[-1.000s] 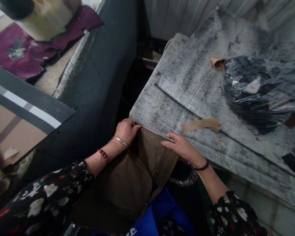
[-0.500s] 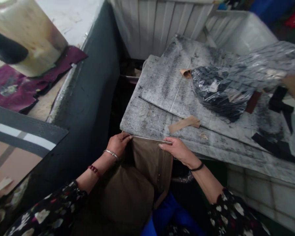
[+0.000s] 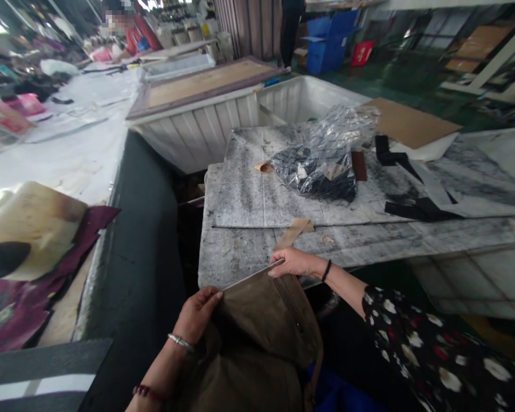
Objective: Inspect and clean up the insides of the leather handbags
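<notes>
A brown fabric bag (image 3: 257, 320) with a zipper (image 3: 289, 306) on its right side hangs between my hands over my lap. My left hand (image 3: 197, 315) pinches the left end of its pale-edged top. At the right end of that edge, my right hand (image 3: 298, 263) grips between thumb and fingers. The edge slants upward to the right. Just beyond my right hand, a tan strip (image 3: 295, 232) lies on the grey, dirt-marked board (image 3: 240, 252). Blue fabric (image 3: 339, 392) shows below the bag, whose lower part is cut off by the frame.
On the board sit a clear plastic bag of dark pieces (image 3: 315, 171), black strips (image 3: 420, 209) and brown cardboard (image 3: 416, 121). A stained plastic jug (image 3: 47, 223) stands on the left table. White bins (image 3: 206, 129) are behind. Farther back, a person in red (image 3: 143, 37) is visible.
The view has tilted up, bringing more of the room into sight. The bag's top edge has gone from nearly level to slanting, right end higher. Both hands keep their hold.
</notes>
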{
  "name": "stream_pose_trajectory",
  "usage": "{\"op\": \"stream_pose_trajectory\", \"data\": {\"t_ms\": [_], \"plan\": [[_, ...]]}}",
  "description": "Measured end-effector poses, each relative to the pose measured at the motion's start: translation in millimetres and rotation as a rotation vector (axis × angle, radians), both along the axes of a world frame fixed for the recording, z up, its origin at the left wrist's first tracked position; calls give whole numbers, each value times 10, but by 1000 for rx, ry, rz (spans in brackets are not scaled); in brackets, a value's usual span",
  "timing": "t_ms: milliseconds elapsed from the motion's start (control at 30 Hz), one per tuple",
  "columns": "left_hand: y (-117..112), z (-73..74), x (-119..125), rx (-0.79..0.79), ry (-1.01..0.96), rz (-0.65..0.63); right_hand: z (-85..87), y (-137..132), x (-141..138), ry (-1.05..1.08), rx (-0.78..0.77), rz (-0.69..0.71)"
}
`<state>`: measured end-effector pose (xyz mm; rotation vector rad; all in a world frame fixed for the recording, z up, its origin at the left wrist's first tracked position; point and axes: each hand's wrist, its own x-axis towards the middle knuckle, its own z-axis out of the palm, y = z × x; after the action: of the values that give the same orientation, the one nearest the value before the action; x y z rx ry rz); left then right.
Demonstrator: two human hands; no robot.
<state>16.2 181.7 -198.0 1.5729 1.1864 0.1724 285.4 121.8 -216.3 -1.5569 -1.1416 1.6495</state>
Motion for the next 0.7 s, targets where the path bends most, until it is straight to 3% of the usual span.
{"op": "stream_pose_trajectory", "data": {"t_ms": [200,300,467,567,633,700], "plan": [[75,634,175,-90,85,-77,164,9,126,39,2,0],[77,774,177,-139,136,-104,171,-20,86,49,18,24],[36,568,112,-258,122,-40,-17,-86,-33,-30,65,-4],[69,439,124,-233,153,-31,-82,-139,-61,-95,107,-58],[118,401,157,-205,191,-32,-52,-210,-93,-265,220,-151],[171,386,199,-207,208,-23,22,-320,-165,-591,422,-269]]}}
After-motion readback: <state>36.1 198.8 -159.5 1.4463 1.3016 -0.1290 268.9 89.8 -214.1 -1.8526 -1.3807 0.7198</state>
